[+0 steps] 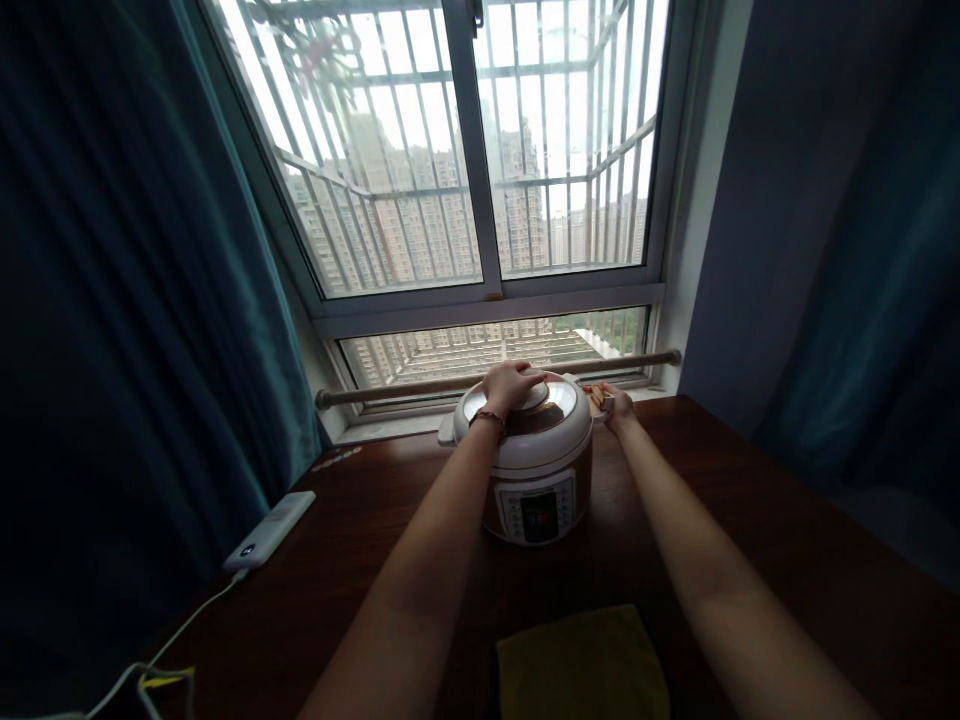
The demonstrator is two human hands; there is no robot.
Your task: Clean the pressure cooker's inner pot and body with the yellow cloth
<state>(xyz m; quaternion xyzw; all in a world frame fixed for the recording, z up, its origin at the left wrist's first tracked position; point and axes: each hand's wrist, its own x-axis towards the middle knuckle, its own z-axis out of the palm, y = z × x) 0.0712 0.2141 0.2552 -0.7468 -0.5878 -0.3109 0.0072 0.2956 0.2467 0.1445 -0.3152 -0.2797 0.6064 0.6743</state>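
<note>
A white and brown electric pressure cooker (538, 452) stands upright on the dark wooden table, its control panel (538, 513) facing me. Its lid sits on the pot, with a shiny metallic top. My left hand (510, 385) rests over the round knob (534, 397) in the middle of the lid, fingers curled about it. At the cooker's right side, my right hand (616, 408) is closed at the side handle; small reddish-brown detail by the fingertips is too small to make out. Another white side handle (446, 431) sticks out on the left.
A folded olive cloth (583, 665) lies near the front of the table (360, 570). At left are a white power bank (271, 530) and its cable (196, 608). Behind the cooker, a rail (390, 391) crosses below the window. Blue curtains (150, 250) hang at the left.
</note>
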